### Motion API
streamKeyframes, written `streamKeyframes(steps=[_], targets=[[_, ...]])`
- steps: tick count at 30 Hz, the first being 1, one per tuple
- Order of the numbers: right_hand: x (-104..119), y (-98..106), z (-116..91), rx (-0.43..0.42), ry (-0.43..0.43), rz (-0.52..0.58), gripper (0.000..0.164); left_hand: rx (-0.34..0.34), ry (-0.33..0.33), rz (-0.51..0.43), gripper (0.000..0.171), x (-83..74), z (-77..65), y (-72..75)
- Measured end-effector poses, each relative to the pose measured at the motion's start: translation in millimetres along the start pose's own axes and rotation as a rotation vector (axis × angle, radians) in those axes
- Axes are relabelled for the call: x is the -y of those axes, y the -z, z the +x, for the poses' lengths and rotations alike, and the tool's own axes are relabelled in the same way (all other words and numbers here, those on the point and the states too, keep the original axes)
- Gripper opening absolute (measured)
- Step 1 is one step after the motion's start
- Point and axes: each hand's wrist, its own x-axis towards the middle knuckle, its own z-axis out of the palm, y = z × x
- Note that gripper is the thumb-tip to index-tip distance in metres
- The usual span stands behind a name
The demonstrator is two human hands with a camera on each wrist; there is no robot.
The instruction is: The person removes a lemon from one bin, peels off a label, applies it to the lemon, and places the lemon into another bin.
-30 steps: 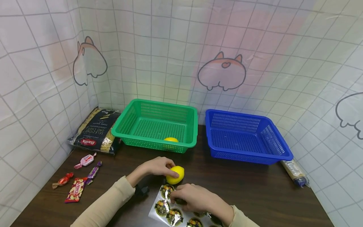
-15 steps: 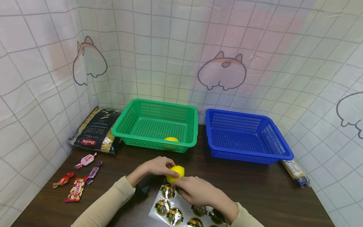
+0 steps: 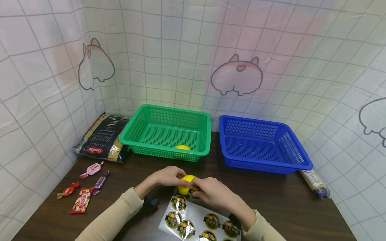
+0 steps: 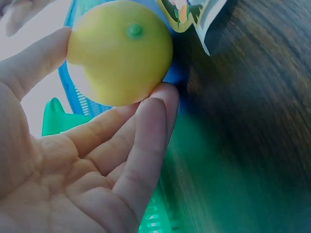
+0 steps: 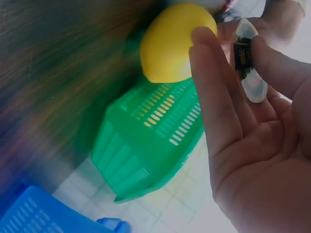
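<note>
My left hand (image 3: pixel 167 176) pinches a yellow lemon (image 3: pixel 183 189) between thumb and fingertips, just above the table; in the left wrist view the lemon (image 4: pixel 116 58) shows a green nub at its end. My right hand (image 3: pixel 214 193) is close against the lemon's right side. Between its thumb and fingers it pinches a round black-and-gold sticker (image 5: pixel 254 88), which looks curled in the right wrist view. A silvery sheet (image 3: pixel 193 213) with several matching stickers lies below both hands. In the left wrist view the held sticker (image 4: pixel 182 10) shows right beside the lemon.
Behind the hands stand a green basket (image 3: pixel 164 155) with a yellow lemon (image 3: pixel 182 147) inside and a blue basket (image 3: pixel 266 165). A pasta bag (image 3: pixel 104 139) and several wrapped candies, one a red packet (image 3: pixel 82 200), lie left. A small packet (image 3: pixel 314 182) lies right of the blue basket.
My right hand has lifted from the sticker sheet and moved up to the lemon with a sticker pinched in it. My left hand has kept hold of the lemon in the same spot.
</note>
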Motion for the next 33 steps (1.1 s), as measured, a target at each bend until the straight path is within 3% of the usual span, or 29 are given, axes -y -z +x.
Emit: streamKeyframes(steps=[11,22,33], targets=[[-15.8,2.4,9.5,-0.035,-0.094,0.068,0.004,0.050,-0.004,-0.097,0.049,-2.0,-5.0,1.1],[-23.5,1.2,15.4,-0.054,-0.069,0.063,0.008,0.112,0.040,-0.263,0.045,-2.4,-7.5,1.9],[-24.2,-3.7,16.7,-0.100,-0.079,0.002,0.003,0.130,0.065,-0.334,0.050,-1.9,-9.9,1.6]])
